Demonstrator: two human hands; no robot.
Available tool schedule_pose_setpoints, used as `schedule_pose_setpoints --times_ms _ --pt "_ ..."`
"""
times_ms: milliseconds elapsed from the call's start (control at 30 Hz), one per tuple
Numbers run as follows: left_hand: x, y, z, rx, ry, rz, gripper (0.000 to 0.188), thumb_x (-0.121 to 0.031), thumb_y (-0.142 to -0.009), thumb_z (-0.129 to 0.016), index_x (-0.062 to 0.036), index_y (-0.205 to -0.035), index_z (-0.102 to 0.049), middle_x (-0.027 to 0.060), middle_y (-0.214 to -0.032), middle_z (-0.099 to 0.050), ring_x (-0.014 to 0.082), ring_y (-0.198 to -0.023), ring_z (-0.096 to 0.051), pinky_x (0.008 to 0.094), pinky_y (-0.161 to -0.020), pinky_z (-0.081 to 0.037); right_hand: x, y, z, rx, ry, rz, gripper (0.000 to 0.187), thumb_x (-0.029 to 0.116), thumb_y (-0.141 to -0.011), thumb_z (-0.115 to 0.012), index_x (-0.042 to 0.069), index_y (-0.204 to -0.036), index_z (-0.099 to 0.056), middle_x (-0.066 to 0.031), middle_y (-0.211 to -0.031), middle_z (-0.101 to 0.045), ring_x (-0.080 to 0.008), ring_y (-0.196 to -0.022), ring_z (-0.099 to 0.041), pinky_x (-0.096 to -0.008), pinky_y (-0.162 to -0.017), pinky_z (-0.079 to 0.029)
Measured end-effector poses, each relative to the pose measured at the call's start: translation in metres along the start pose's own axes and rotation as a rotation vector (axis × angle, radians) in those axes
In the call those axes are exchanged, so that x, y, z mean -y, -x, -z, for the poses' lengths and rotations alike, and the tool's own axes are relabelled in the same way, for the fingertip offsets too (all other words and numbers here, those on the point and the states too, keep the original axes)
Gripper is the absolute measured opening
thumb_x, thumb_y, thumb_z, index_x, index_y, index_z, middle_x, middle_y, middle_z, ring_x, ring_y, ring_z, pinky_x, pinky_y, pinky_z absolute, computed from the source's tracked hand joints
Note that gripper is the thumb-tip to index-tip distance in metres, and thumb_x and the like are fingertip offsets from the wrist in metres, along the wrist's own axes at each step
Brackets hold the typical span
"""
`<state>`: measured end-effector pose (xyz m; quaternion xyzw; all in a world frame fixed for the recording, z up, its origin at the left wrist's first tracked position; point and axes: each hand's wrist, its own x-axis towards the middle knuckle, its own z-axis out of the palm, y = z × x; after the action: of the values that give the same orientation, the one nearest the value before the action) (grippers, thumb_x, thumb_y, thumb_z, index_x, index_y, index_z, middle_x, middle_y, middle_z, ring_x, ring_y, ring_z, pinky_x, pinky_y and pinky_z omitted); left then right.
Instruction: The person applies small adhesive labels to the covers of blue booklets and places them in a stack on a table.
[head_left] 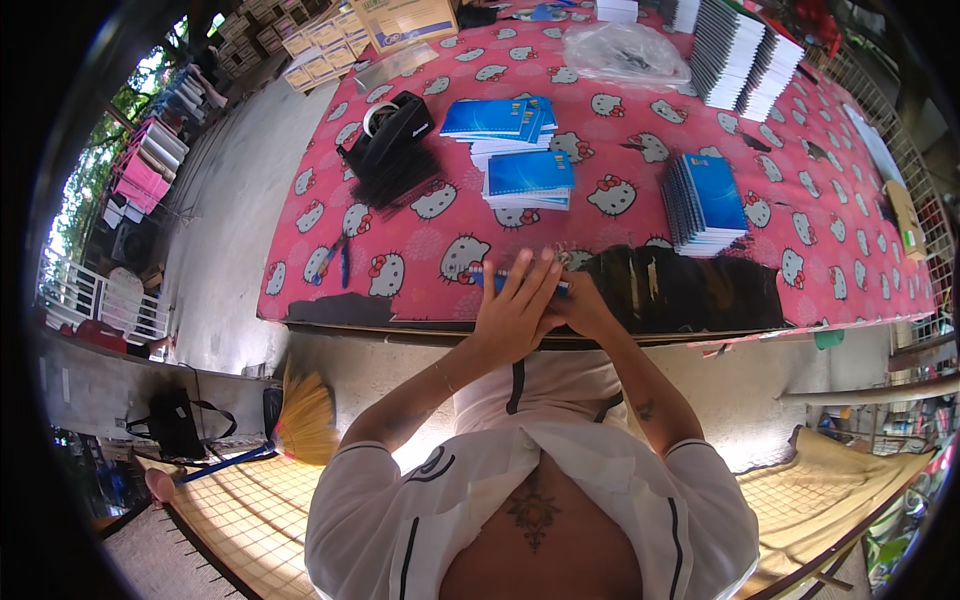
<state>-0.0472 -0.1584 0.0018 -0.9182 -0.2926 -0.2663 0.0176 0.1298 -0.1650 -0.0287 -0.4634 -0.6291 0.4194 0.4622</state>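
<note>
At the near edge of the table, a small blue notebook (pixel 478 275) is between my two hands, mostly covered by my fingers. My left hand (pixel 515 312) lies across it with fingers extended over the cover. My right hand (pixel 583 303) grips its right end, its fingertips partly hidden. Just beyond are two stacks of blue-covered notebooks, a nearer one (pixel 530 173) and a farther one (pixel 488 117). To the right stands a taller pile of blue spiral notebooks (pixel 718 195). Blue-handled pliers (pixel 344 262) rest on the left, below a heap of thin black binding coils (pixel 400 183).
A black tape dispenser (pixel 400 128) sits at the left of the pink patterned tablecloth (pixel 620 108), which is torn along the near edge. Clear plastic (pixel 625 53), tall paper stacks (pixel 728 62) and a cardboard box (pixel 408 20) stand farther back. A broom (pixel 305 425) leans at lower left.
</note>
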Motion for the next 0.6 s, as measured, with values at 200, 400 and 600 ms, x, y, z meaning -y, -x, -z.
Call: schedule_pose_setpoints --times_ms 200,400,600 --pt "0.014 -0.015 0.011 -0.09 0.122 0.089 0.05 -0.023 -0.095 -0.063 -0.0072 -0.141 -0.051 0.0125 -0.144 -0.052 0.0313 -0.134 -0.048 0.0616 -0.118 -0.011 0.022 -0.003 0.002 -0.018 0.045 -0.098 0.032 0.01 -0.086 -0.071 -0.001 -0.115 -0.067 -0.0191 -0.098 -0.072 -0.0222 -0.087 -0.07 -0.0361 -0.079 -0.053" --pt "0.024 -0.028 0.027 -0.094 0.235 0.091 0.024 -0.017 -0.089 -0.071 -0.0112 -0.111 -0.069 0.0016 -0.103 -0.07 0.0222 -0.097 -0.066 0.0544 -0.116 -0.025 0.035 0.007 0.033 -0.107 0.111 0.225 0.034 0.013 -0.088 -0.074 -0.001 -0.118 -0.068 -0.014 -0.102 -0.073 -0.0175 -0.095 -0.069 -0.0304 -0.084 -0.053" --pt "0.022 -0.035 0.027 -0.105 0.258 0.09 0.017 -0.015 -0.087 -0.073 -0.0116 -0.104 -0.072 0.0024 -0.096 -0.07 0.0229 -0.092 -0.066 0.0505 -0.112 -0.031 0.044 0.007 0.059 0.02 -0.016 -0.021 0.021 0.012 -0.09 -0.073 -0.003 -0.105 -0.072 -0.0119 -0.095 -0.074 -0.013 -0.086 -0.07 -0.0275 -0.078 -0.055"
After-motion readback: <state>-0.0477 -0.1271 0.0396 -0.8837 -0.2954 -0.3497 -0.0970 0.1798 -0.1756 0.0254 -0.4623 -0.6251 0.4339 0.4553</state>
